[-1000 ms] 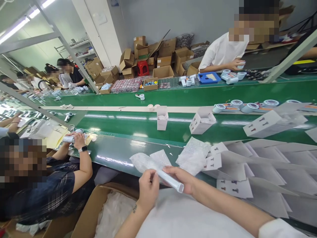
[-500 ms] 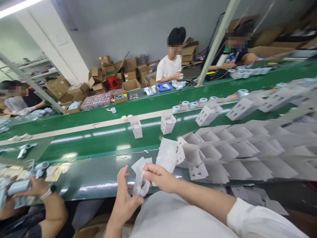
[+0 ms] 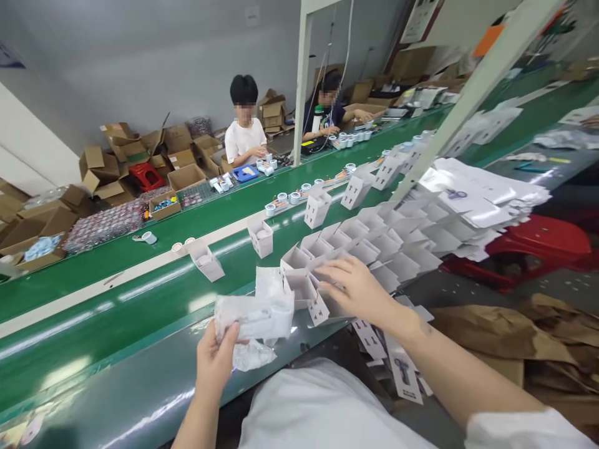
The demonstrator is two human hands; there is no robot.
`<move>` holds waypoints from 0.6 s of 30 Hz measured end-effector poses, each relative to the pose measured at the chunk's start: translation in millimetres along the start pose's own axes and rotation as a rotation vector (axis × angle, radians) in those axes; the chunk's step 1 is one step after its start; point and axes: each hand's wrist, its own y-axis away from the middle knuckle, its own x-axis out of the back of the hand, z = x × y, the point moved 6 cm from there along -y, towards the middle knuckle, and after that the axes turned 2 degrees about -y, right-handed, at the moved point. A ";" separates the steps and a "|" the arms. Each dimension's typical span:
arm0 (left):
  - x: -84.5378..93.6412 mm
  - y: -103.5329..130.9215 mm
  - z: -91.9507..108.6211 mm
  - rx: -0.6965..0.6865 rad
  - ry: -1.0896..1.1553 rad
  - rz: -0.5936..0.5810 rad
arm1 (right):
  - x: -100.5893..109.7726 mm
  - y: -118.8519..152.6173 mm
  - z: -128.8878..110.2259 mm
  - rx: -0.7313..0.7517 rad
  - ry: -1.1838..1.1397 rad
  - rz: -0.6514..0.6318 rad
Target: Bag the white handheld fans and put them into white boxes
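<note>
Green belt [image 3: 131,330] runs slantwise through the room, from eight o'clock up to two o'clock of the view. At ten o'clock, brown cartons [image 3: 187,179] stand beyond it, probably so that they do not crowd the working side. At eight o'clock, a white box [image 3: 209,268] stands on the belt with its top open, so its white content can be seen. At seven o'clock, the left hand [image 3: 214,355] has thumb and fingers closed on one end of a wrapped pack [image 3: 264,317], it seems to leave the other end free. Loose bubble wrap [image 3: 253,357] shows just below the pack. From five to three o'clock, open boxes [image 3: 367,249] stand close together in rows, I suppose for easy reach. At four o'clock, the right hand [image 3: 362,290] is over the nearest of them; its fingers are half spread, with nothing visible between, and I cannot tell whether they touch a box. At three o'clock, flat sheets [image 3: 486,181] lie in a pile, perhaps as near stock, and a red stool [image 3: 538,249] shows below.
</note>
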 end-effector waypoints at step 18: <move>-157.7 -21.0 33.8 -0.709 -1.193 -0.276 | -59.0 -68.0 61.7 0.143 0.201 -0.311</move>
